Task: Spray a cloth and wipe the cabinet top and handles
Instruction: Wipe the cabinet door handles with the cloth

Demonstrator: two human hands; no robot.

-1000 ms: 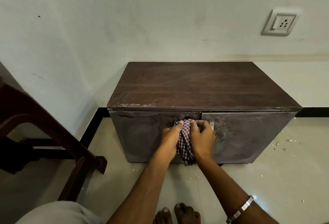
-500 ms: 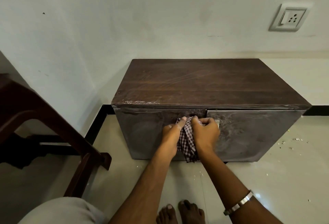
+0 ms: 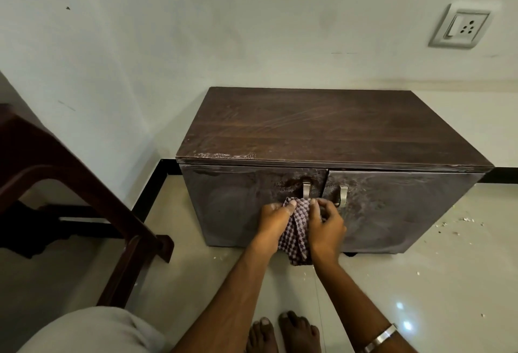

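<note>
A low dark wooden cabinet (image 3: 333, 131) stands against the wall, its top streaked. Two metal handles show on its doors: the left handle (image 3: 307, 189) and the right handle (image 3: 342, 195). A checked cloth (image 3: 297, 230) hangs between my hands, just below the left handle's lower end. My left hand (image 3: 273, 219) pinches the cloth's left side and my right hand (image 3: 326, 225) grips its right side, both in front of the door fronts. No spray bottle is in view.
A dark wooden chair frame (image 3: 75, 192) stands at the left on the tiled floor (image 3: 420, 282). White crumbs (image 3: 451, 225) lie on the floor right of the cabinet. A wall socket (image 3: 459, 28) sits at the upper right. My bare feet (image 3: 283, 333) are near the bottom edge.
Both hands have slid down with the cloth, from the top of the doors to below the handles. The two metal handles, covered before, are now uncovered.
</note>
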